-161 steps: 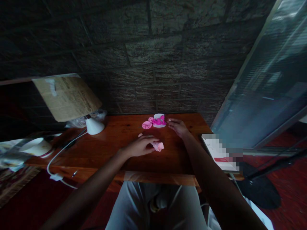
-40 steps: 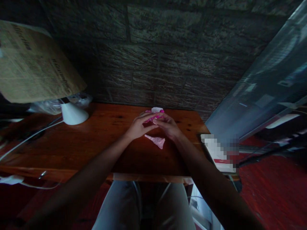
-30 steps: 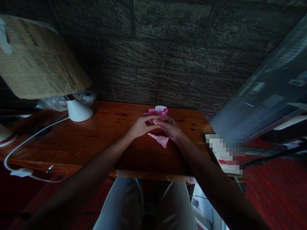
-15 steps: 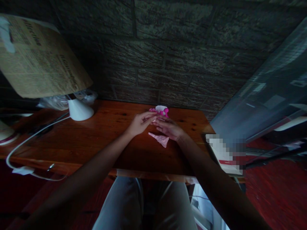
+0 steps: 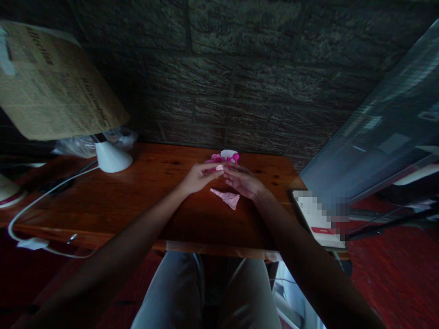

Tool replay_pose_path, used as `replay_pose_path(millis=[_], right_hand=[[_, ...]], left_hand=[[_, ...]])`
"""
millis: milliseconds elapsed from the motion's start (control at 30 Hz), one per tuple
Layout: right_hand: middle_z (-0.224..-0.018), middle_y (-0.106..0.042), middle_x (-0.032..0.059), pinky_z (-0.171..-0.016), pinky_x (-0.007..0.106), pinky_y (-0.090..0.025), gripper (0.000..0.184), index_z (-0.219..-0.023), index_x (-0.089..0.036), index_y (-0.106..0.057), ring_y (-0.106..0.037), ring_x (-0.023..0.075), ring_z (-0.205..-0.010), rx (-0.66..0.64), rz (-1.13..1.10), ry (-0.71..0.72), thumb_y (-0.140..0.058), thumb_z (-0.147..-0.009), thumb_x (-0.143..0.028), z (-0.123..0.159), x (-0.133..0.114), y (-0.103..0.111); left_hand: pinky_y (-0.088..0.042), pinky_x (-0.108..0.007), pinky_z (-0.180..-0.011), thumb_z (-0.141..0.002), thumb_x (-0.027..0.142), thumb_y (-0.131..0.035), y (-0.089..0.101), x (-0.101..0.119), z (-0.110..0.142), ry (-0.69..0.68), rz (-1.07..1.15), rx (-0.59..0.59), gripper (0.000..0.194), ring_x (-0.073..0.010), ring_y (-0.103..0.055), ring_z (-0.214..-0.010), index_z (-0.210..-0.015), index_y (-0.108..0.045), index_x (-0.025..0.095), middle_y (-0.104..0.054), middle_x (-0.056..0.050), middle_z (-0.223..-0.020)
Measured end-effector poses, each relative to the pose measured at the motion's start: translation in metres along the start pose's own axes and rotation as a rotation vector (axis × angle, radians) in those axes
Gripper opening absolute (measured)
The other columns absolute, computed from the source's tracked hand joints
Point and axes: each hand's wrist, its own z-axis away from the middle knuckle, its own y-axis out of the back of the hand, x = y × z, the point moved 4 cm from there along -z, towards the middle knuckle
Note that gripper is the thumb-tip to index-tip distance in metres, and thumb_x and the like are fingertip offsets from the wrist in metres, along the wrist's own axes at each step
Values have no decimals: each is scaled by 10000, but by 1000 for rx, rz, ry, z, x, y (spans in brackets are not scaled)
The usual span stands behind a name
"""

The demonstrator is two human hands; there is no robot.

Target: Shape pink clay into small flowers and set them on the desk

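My left hand (image 5: 198,177) and my right hand (image 5: 244,182) meet above the middle of the wooden table. Between their fingertips they pinch a small pale pink lump (image 5: 220,168); its exact kind is not clear. Just below the hands, a flat pale pink piece (image 5: 229,199) with a crumpled surface and a pointed left end lies on the table. Behind the fingers sit bright pink rounded pieces (image 5: 236,157) beside a white piece (image 5: 228,154), partly hidden by my hands.
A lamp with a paper shade (image 5: 61,82) and white base (image 5: 112,157) stands at the left, its white cord (image 5: 44,196) running over the table edge. Clear plastic (image 5: 77,147) lies behind it. A white box (image 5: 318,221) is at the right edge. A stone wall (image 5: 212,82) rises behind.
The pale pink lump shows more plainly between my fingertips, and my fingers have shifted slightly around it. The flat pink piece lies as before; the whole view has moved a little.
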Motion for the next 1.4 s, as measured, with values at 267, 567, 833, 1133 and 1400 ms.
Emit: replay_pose_path(millis=[267,567,833,1133,1400], right_hand=[[-866,-783,-13,-689,226,-492,361,-919,-267,-788,-676,114,-786,17,118,-23,-944,-615,-382,-2,8,2],[-796,-739,-28,-620,268,-439,330,-1004,-317,-808,-573,124,-662,38,374,287,-859,-716,-469,1,-3,-3],[-739,-703,-30,-626,299,-456,264,-927,-293,-814,-558,137,-645,55,439,367,-856,-724,-456,0,-6,0],[-848,-780,-29,-736,283,-518,229,-856,-283,-826,-646,142,-760,37,439,378,-870,-688,-431,4,-8,-8],[-821,-759,-12,-631,257,-458,299,-902,-262,-825,-561,100,-640,0,410,246,-851,-710,-490,1,-2,-3]], left_hand=[[-574,-263,-610,-856,592,-670,6,6,2,42,-152,22,439,-174,-707,-696,-900,-796,173,-805,-77,-885],[-387,-229,-427,-876,608,-641,11,14,-2,124,-93,-14,463,-105,-552,-488,-816,-737,159,-719,-59,-728],[-342,-237,-440,-888,666,-589,9,13,-1,132,-118,-15,525,-103,-481,-473,-763,-716,172,-612,-23,-594],[-367,-231,-474,-943,562,-547,6,19,0,56,-247,36,490,-109,-460,-495,-614,-554,200,-503,18,-529],[-335,-246,-483,-905,703,-520,3,15,-2,37,-237,-16,602,-104,-429,-481,-584,-546,195,-516,12,-525]])
